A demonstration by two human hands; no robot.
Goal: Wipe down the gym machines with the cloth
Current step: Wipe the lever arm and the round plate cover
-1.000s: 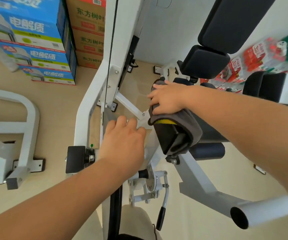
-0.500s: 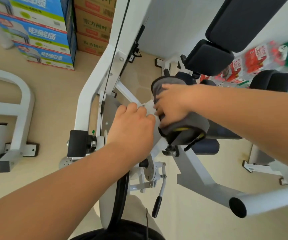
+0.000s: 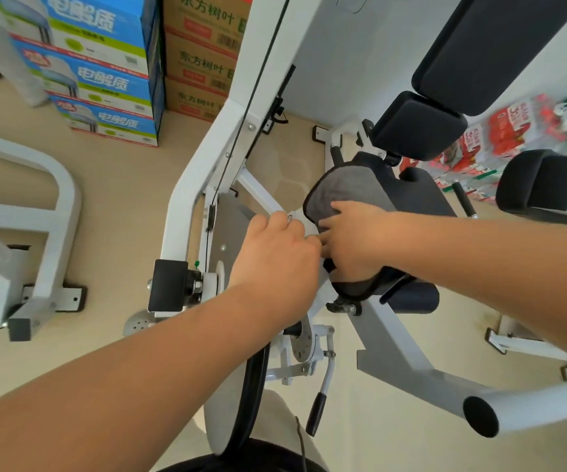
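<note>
Mid-wipe: my right hand (image 3: 353, 243) clamps the grey microfibre cloth (image 3: 346, 187) over the black padded cushion (image 3: 425, 199) at centre frame. My left hand (image 3: 275, 253) curls onto the white steel frame (image 3: 200, 165) beside it (bracing, I judge). Next, drag the cloth across the cushion's uncovered upper-right part.

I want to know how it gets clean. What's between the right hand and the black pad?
In the head view, the grey cloth lies between them, draped over the black pad, with the right hand gripping it.
</note>
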